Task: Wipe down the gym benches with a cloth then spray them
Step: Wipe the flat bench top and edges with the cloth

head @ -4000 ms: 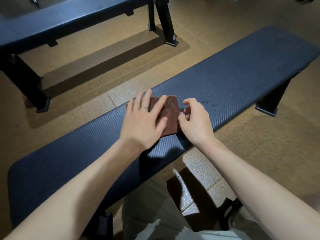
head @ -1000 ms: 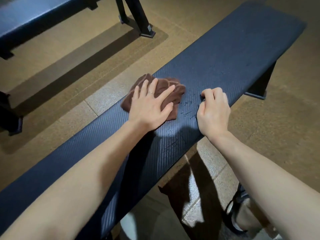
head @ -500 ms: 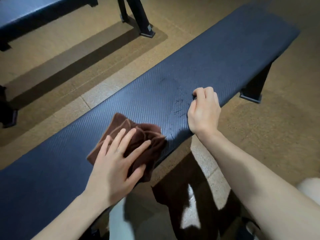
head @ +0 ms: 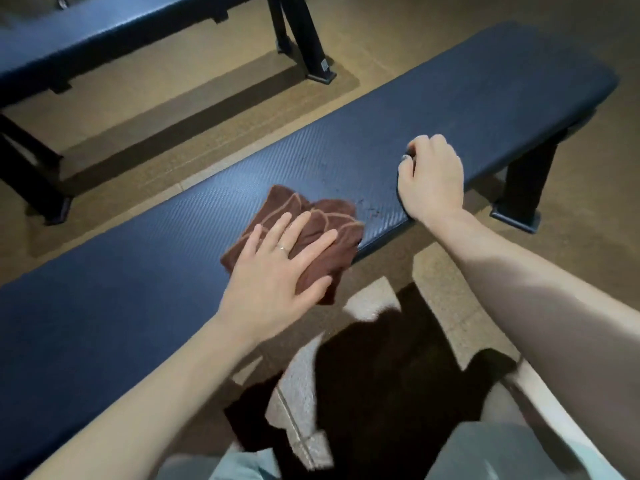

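A long dark blue gym bench (head: 433, 109) runs diagonally from lower left to upper right. A folded brown cloth (head: 322, 220) lies on its pad near the front edge. My left hand (head: 277, 268) presses flat on the cloth with straight, spread fingers. My right hand (head: 431, 178) rests on the pad to the right of the cloth, fingers curled into a loose fist with nothing in it. Small dark specks mark the pad between cloth and right hand.
A second dark bench (head: 104, 32) stands at the upper left, with black legs (head: 304, 43) on the tan floor (head: 194, 126). My knees (head: 502, 452) show at the bottom edge, close to the near bench.
Over the last second my left hand slid the cloth from the far edge toward the near edge of the pad, then slightly back up. My right hand stayed curled on the bench.
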Tool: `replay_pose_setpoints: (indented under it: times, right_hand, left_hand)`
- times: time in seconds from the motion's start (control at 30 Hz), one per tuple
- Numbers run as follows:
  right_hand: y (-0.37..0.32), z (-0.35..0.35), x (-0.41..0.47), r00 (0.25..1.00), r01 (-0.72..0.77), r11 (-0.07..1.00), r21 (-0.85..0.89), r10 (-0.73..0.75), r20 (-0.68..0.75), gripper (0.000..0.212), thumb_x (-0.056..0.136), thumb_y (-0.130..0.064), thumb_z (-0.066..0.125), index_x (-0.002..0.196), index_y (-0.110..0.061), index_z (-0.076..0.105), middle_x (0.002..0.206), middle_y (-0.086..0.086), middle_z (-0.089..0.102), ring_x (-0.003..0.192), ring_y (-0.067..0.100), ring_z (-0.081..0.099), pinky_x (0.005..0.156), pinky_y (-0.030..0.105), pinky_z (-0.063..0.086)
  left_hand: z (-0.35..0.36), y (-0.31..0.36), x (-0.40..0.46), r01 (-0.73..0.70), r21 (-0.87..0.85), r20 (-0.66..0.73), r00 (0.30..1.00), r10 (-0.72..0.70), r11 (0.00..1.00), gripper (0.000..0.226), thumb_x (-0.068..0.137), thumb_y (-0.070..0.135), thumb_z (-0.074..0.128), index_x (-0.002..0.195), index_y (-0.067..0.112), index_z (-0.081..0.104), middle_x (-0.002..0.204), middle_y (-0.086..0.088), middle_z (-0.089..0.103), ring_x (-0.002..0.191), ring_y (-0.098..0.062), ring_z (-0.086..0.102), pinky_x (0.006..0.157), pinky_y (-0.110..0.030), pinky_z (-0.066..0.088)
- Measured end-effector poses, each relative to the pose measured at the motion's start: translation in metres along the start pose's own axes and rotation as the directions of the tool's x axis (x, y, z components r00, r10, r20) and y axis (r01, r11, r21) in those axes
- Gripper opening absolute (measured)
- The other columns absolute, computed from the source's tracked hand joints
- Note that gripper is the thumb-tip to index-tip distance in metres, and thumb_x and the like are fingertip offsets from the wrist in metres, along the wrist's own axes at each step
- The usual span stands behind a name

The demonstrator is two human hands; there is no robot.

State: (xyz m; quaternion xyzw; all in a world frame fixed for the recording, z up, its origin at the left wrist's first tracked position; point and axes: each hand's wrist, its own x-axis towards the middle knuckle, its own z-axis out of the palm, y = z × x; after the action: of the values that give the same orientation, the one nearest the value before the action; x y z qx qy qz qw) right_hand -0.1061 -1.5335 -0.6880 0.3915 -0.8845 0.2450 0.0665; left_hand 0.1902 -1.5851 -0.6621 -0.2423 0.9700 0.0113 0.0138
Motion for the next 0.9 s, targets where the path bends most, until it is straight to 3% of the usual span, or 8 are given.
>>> replay_pose_setpoints:
  times: [0.13, 0.3, 0.47, 0.67, 0.77, 0.9]
  right_hand:
    - [0.008, 0.003, -0.004, 0.999, 0.037, 0.998, 0.042, -0.036, -0.017, 0.025, 0.102, -0.021, 0.043, 0.112, -0.007, 0.062, 0.115, 0.017, 0.058, 0.101, 0.039, 0.056, 0.09, 0.046, 0.04]
    - [0.02, -0.009, 0.024, 0.977, 0.208, 0.978, -0.004, -0.208, 0.036, 0.027, 0.102, -0.021, 0.041, 0.109, -0.008, 0.063, 0.109, 0.017, 0.065, 0.1, 0.04, 0.059, 0.087, 0.046, 0.039]
    - [0.057, -0.011, 0.051, 0.999, -0.016, 1.0, 0.021, 0.016, -0.031, 0.023, 0.1, -0.019, 0.041, 0.106, -0.009, 0.062, 0.109, 0.016, 0.067, 0.103, 0.041, 0.059, 0.09, 0.049, 0.043]
    - [0.056, -0.013, 0.048, 1.0, 0.025, 1.0, 0.011, -0.024, -0.012, 0.02, 0.102, -0.02, 0.043, 0.107, -0.011, 0.061, 0.108, 0.014, 0.066, 0.101, 0.038, 0.059, 0.088, 0.049, 0.043]
    - [0.055, -0.013, 0.047, 0.999, 0.001, 1.0, 0.006, -0.001, -0.038, 0.021, 0.102, -0.02, 0.043, 0.105, -0.011, 0.062, 0.105, 0.012, 0.067, 0.099, 0.037, 0.06, 0.087, 0.048, 0.043]
    - [0.053, -0.011, 0.045, 0.998, 0.016, 1.0, -0.002, -0.016, -0.057, 0.022, 0.102, -0.021, 0.042, 0.103, -0.013, 0.062, 0.103, 0.01, 0.067, 0.097, 0.035, 0.06, 0.086, 0.047, 0.043]
  left_hand:
    - [0.006, -0.009, -0.058, 0.056, 0.075, 0.0, 0.998, -0.056, 0.996, 0.071, 0.095, 0.061, 0.046, 0.16, 0.039, 0.027, 0.167, -0.009, 0.026, 0.153, -0.035, 0.026, 0.121, -0.058, 0.025]
    - [0.01, 0.025, 0.003, 0.009, 0.184, 0.026, 1.0, -0.014, 0.983, 0.088, 0.092, 0.054, 0.063, 0.163, 0.031, 0.018, 0.167, -0.018, 0.024, 0.151, -0.045, 0.027, 0.12, -0.06, 0.028]
    - [0.013, 0.08, 0.088, -0.027, 0.232, -0.004, 1.0, 0.028, 0.972, 0.09, 0.092, 0.054, 0.062, 0.164, 0.028, 0.015, 0.168, -0.018, 0.021, 0.151, -0.044, 0.026, 0.12, -0.06, 0.027]
    - [0.005, 0.052, 0.04, -0.064, 0.211, 0.038, 0.998, 0.057, 0.975, 0.079, 0.098, 0.057, 0.05, 0.164, 0.03, 0.016, 0.17, -0.009, 0.016, 0.156, -0.034, 0.02, 0.121, -0.058, 0.028]
    - [0.003, 0.027, 0.005, -0.016, 0.193, 0.04, 0.999, 0.009, 0.981, 0.074, 0.099, 0.06, 0.041, 0.163, 0.032, 0.018, 0.17, -0.008, 0.018, 0.155, -0.034, 0.021, 0.119, -0.059, 0.031]
    - [0.006, 0.043, 0.025, 0.013, 0.23, 0.065, 0.997, -0.028, 0.973, 0.086, 0.095, 0.056, 0.057, 0.164, 0.027, 0.015, 0.17, -0.014, 0.015, 0.155, -0.04, 0.019, 0.121, -0.06, 0.026]
